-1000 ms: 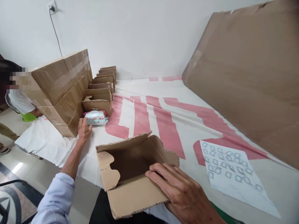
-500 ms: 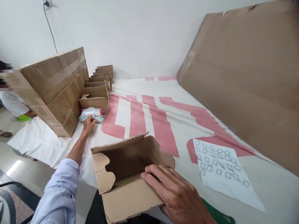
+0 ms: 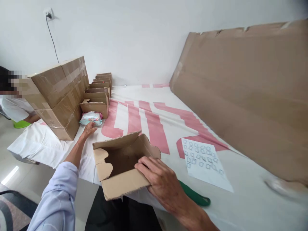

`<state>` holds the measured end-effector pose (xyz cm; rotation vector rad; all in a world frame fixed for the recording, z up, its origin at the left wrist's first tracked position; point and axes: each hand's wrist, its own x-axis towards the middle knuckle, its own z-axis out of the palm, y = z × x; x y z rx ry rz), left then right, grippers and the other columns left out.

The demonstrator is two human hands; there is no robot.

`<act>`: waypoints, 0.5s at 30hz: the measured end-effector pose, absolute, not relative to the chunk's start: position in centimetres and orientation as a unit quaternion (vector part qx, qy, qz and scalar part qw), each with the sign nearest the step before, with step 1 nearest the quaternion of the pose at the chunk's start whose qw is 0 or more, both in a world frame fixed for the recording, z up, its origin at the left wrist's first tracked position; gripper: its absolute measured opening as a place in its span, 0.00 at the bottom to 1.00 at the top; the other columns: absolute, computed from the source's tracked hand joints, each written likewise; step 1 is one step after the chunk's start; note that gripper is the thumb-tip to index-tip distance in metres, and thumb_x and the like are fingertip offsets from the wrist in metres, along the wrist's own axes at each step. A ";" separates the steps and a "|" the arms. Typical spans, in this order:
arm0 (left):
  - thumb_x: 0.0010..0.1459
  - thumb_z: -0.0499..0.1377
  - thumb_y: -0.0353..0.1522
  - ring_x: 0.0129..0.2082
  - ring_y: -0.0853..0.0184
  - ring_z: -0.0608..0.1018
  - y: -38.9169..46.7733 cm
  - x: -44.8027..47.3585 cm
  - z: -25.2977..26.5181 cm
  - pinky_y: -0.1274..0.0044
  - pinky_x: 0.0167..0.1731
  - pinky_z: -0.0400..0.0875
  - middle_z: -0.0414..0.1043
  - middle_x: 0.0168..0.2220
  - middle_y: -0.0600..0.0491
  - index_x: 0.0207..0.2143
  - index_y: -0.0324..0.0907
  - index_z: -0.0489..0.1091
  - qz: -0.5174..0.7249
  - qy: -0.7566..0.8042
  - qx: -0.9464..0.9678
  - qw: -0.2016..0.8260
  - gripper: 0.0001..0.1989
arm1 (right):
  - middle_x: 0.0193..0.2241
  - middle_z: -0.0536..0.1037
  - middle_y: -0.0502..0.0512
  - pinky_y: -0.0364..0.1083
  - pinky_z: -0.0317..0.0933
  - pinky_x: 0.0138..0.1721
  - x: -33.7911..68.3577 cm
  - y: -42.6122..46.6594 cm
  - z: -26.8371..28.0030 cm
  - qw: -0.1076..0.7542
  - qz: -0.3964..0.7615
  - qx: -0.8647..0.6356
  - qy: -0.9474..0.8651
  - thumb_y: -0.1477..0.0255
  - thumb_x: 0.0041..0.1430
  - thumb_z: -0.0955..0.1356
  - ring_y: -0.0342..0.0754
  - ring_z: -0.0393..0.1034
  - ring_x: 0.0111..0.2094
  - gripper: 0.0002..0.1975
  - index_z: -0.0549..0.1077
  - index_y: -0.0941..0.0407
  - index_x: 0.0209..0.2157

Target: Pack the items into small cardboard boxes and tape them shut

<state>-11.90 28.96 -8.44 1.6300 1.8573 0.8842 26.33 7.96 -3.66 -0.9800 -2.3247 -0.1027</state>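
An open cardboard box (image 3: 125, 187) stands at the table's front edge, flaps spread and its inside dark. My right hand (image 3: 160, 179) grips its near right side, fingers curled over the rim and thumb hidden. Further left, my left hand (image 3: 89, 129) reaches forward with fingers stretched out just in front of a stack of wet wipes packs (image 3: 91, 118). It holds nothing that I can see; whether a fingertip touches the lower pack, I cannot tell. The packs lie against the nearest box in a row of open cardboard boxes (image 3: 96, 107).
Stacked taped cartons (image 3: 56, 86) stand at the left, with a person (image 3: 18, 107) beyond them. A marked paper sheet (image 3: 204, 163) and a green strap-like thing (image 3: 194, 194) lie on the white and red cloth (image 3: 154, 118). A large cardboard sheet (image 3: 240, 89) leans at right.
The view has shifted, showing more at the right, where a blurred pale thing now appears. My left hand's fingers have loosened and straightened by the packs. My right hand keeps its grip on the box.
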 end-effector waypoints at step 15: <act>0.48 0.75 0.40 0.78 0.40 0.51 6.2 -8.6 -5.7 0.53 0.65 0.67 0.45 0.80 0.46 0.78 0.59 0.43 0.356 0.434 0.676 0.477 0.63 | 0.38 0.80 0.55 0.47 0.58 0.44 24.5 7.0 -1.6 0.189 0.026 -0.468 -0.863 0.88 0.58 0.65 0.49 0.71 0.42 0.17 0.80 0.54 0.37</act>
